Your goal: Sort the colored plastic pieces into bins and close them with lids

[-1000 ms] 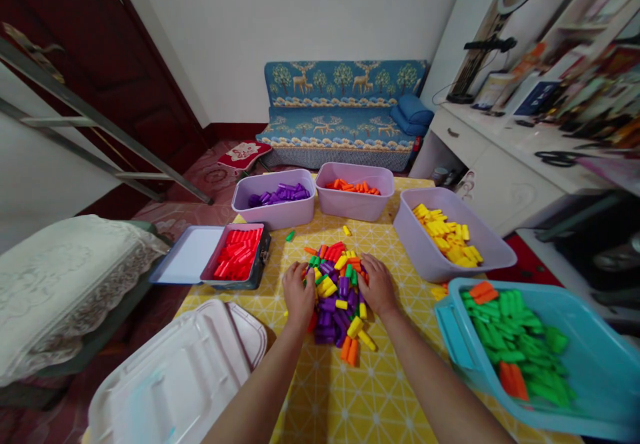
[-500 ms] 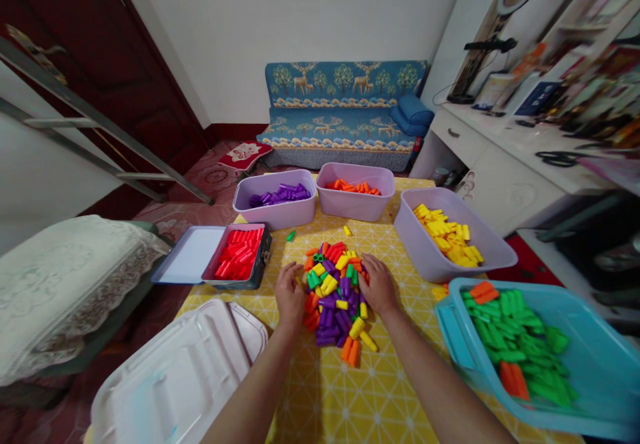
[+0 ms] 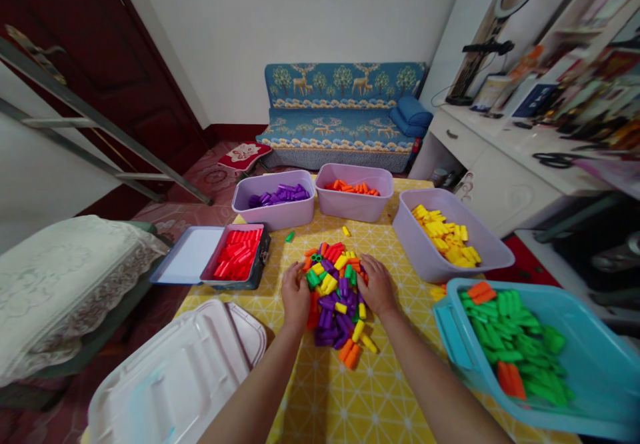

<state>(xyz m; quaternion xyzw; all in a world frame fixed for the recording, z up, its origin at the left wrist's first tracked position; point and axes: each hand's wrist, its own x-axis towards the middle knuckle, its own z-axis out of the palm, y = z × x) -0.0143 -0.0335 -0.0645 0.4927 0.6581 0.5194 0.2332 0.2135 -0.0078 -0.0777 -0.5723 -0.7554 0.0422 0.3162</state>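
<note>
A mixed pile of short plastic tube-shaped pieces [image 3: 330, 291] in purple, yellow, orange, green and red lies on the yellow patterned tablecloth [image 3: 350, 404]. My left hand [image 3: 296, 294] curves against the pile's left side, its fingers bent and partly hidden. Against the right side rests my right hand [image 3: 376, 284], fingers spread and slightly bent, touching the outer pieces. Neither hand visibly grips a piece. An orange joined pair [image 3: 349, 354] sits at the pile's near end. Beyond the pile lie a single green piece [image 3: 290, 237] and a yellow piece [image 3: 346, 231].
Lilac bins hold purple [image 3: 275, 221], orange [image 3: 354, 211] and yellow pieces [image 3: 420, 251]. Red pieces fill an open-lidded box [image 3: 235, 254] on the left. A turquoise bin [image 3: 453, 337] holds green pieces plus some orange ones. A white lid [image 3: 170, 377] lies near left.
My left hand has shifted slightly right, pressing closer against the pile. Pieces at the near end have moved a little. My right hand stays about where it was.
</note>
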